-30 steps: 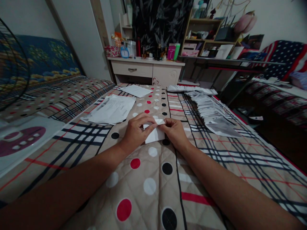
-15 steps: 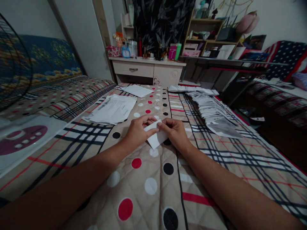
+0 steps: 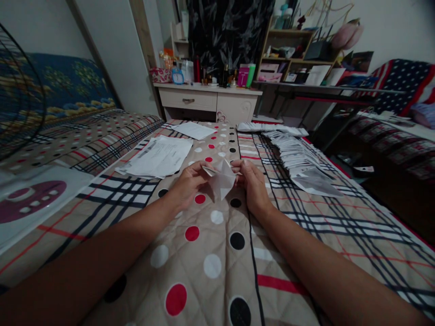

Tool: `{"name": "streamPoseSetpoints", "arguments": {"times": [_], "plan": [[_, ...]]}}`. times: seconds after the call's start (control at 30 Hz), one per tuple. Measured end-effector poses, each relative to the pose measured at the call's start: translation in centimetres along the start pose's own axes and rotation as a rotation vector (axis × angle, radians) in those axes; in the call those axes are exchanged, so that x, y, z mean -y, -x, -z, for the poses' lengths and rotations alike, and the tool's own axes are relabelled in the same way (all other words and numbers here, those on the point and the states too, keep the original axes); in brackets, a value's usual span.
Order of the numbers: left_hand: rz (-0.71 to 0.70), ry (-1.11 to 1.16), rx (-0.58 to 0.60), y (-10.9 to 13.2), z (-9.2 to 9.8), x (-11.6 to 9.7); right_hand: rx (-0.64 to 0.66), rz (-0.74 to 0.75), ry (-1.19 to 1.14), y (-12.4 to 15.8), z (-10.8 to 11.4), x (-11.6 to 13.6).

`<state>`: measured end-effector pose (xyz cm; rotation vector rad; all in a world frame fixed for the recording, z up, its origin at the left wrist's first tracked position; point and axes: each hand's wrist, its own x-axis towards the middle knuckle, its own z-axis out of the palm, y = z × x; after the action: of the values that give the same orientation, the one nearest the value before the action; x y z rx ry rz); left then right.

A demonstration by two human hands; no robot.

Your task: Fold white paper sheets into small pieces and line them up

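Note:
A small folded white paper (image 3: 222,180) is held between both my hands, lifted a little above the quilted bed cover (image 3: 217,253). My left hand (image 3: 189,184) pinches its left edge, fingers curled. My right hand (image 3: 252,181) grips its right edge, fingers closed on it. The paper's lower corner points down toward the dotted cover.
A pile of printed sheets (image 3: 158,156) lies to the left, another sheet (image 3: 194,130) farther back. A long row of folded white papers (image 3: 295,154) runs along the right. A white bag with a purple print (image 3: 30,199) lies at far left. A dresser (image 3: 207,97) stands beyond the bed.
The paper was pressed flat on the cover under both hands; now both hands have lifted it off the cover and it has opened out between them.

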<state>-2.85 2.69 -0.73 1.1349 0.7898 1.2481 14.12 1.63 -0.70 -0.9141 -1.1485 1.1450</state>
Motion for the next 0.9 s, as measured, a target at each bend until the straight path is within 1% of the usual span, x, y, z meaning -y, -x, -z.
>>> {"name": "streamPoseSetpoints", "arguments": {"times": [0.07, 0.13, 0.23, 0.33, 0.47, 0.53, 0.6, 0.7, 0.8, 0.83, 0.9], "plan": [[0.026, 0.077, 0.023, -0.04, 0.24, 0.02, 0.041, -0.074, -0.027, -0.16, 0.03, -0.22], [0.045, 0.124, 0.041, -0.04, 0.43, 0.09, 0.102, -0.106, -0.013, -0.23, 0.04, -0.45], [0.05, 0.135, 0.054, -0.04, 0.54, 0.13, 0.186, -0.115, 0.007, -0.17, 0.04, -0.54], [0.062, 0.127, 0.061, -0.09, 0.48, -0.07, 0.239, -0.123, 0.012, -0.09, 0.04, -0.28], [0.093, 0.169, 0.079, -0.24, 0.48, -0.54, 0.316, -0.116, -0.05, -0.12, 0.11, -0.02], [0.128, 0.211, 0.079, -0.28, 0.62, -0.68, 0.336, -0.145, -0.114, -0.14, 0.17, -0.05], [0.167, 0.225, 0.063, -0.26, 0.76, -0.71, 0.321, -0.182, -0.148, -0.14, 0.23, -0.13], [0.192, 0.162, 0.057, -0.2, 0.7, -0.68, 0.307, -0.166, -0.1, -0.09, 0.24, -0.18], [0.166, 0.036, 0.099, -0.38, 0.31, -0.56, 0.312, -0.048, -0.022, -0.08, 0.11, -0.03], [0.125, -0.033, 0.113, -0.53, 0.2, -0.43, 0.301, -0.001, -0.005, -0.07, 0.05, 0.06], [-0.028, -0.216, 0.104, -0.9, 0.15, 0.05, 0.275, 0.06, 0.024, -0.01, -0.09, 0.24]]}}
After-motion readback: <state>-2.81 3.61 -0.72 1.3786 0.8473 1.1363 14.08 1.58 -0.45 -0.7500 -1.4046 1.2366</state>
